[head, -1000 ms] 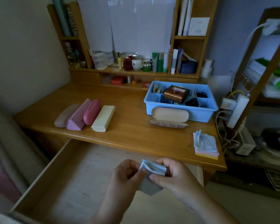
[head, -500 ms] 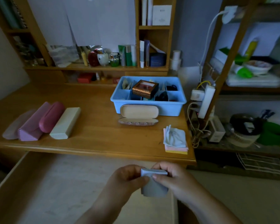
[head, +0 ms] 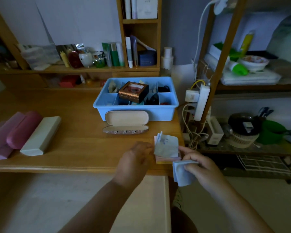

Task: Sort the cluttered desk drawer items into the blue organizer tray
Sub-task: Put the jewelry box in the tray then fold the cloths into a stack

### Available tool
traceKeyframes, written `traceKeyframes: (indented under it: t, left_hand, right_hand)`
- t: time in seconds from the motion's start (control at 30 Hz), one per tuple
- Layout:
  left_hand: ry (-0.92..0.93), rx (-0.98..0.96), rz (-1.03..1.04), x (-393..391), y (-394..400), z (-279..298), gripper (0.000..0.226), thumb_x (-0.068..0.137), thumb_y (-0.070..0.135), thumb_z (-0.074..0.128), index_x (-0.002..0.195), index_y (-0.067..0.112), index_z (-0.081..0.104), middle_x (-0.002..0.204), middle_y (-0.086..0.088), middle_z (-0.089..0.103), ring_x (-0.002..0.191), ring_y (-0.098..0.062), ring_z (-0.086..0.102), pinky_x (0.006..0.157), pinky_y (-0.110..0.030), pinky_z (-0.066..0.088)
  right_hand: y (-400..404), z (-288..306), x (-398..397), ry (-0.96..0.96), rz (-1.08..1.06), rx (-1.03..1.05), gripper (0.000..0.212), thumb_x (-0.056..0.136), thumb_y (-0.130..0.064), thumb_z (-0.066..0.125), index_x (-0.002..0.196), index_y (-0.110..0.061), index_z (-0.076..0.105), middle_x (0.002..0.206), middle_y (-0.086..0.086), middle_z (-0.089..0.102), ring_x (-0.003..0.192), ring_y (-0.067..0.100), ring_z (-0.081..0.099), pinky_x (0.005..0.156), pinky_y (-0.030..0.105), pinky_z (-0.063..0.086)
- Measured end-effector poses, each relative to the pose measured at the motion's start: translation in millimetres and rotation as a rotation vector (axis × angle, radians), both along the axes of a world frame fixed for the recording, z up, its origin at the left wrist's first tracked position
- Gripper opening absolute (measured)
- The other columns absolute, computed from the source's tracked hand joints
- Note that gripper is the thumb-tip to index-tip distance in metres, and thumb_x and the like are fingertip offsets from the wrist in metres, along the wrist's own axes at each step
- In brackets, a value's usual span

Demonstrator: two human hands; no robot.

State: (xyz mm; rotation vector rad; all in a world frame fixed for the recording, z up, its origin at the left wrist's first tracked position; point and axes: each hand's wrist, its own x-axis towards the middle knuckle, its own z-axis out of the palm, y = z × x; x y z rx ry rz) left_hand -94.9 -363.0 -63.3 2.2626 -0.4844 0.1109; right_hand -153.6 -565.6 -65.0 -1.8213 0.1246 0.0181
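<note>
Wooden desk [head: 77,105] carries the blue organizer tray [head: 160,113] at its back right, a brown box [head: 133,91] resting across the dividers. An open beige glasses case [head: 126,121] lies just before the tray. At the desk's right front corner sits a stack of cloths [head: 165,147]; the left hand [head: 134,163], fingers loosely bent, touches its edge. The right hand [head: 202,167] pinches a folded blue cloth [head: 181,174] beside the stack.

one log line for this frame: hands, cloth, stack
right hand: holds folded blue cloth | left hand: at cloth stack, contact unclear | stack: near desk edge
</note>
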Motion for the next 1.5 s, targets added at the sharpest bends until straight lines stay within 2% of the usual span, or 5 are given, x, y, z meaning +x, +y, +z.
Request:
traceKeyframes:
  t: [0.13,0.47,1.1,1.33,1.5]
  left_hand:
    - [-0.071,0.249,-0.145,19,-11,-8,0.031,0.087,0.01,0.056,0.115,0.019,0.065,0.125,0.003,0.056,0.112,-0.013,0.053,0.094,-0.027,0.045]
    - [-0.201,0.188,-0.094,13,-20,-3,0.022,0.09,0.017,0.054,0.103,0.012,0.071,0.096,-0.006,0.061,0.082,-0.024,0.061,0.069,-0.038,0.052]
    - [-0.447,0.696,-0.428,35,-23,8,0.032,0.084,0.049,0.054,0.108,0.031,0.064,0.105,0.011,0.063,0.106,-0.014,0.047,0.099,-0.03,0.021]
    - [-0.469,0.797,-0.435,13,-30,-5,0.026,0.059,0.026,0.083,0.08,0.026,0.069,0.074,0.007,0.064,0.059,-0.009,0.058,0.054,-0.022,0.05]
    - [-0.372,0.53,-0.281,3,-25,-21,0.04,0.058,0.016,0.086,0.093,0.026,0.07,0.087,0.006,0.064,0.067,-0.009,0.063,0.053,-0.021,0.054]
  right_hand:
    - [-3,-15,5,-0.016,0.033,-0.164,0.019,0.084,0.001,0.055,0.069,-0.009,0.059,0.139,-0.024,0.042,0.126,-0.002,0.04,0.087,0.024,0.042]
    - [-3,-26,0,-0.059,0.066,-0.245,0.022,0.083,-0.003,0.057,0.067,-0.018,0.058,0.137,-0.027,0.038,0.113,-0.032,0.026,0.081,0.013,0.037]
    - [-11,-4,2,-0.079,-0.163,-0.06,0.016,0.083,-0.007,0.064,0.077,-0.021,0.069,0.096,-0.012,0.063,0.09,0.004,0.059,0.068,0.02,0.043]
    - [-15,28,28,-0.113,-0.227,-0.058,0.018,0.085,-0.021,0.066,0.093,-0.036,0.07,0.082,-0.017,0.069,0.075,-0.005,0.063,0.058,0.014,0.048]
    - [10,7,46,-0.265,-0.1,-0.231,0.032,0.087,-0.006,0.062,0.114,-0.022,0.066,0.119,-0.015,0.061,0.107,-0.006,0.057,0.082,0.011,0.05]
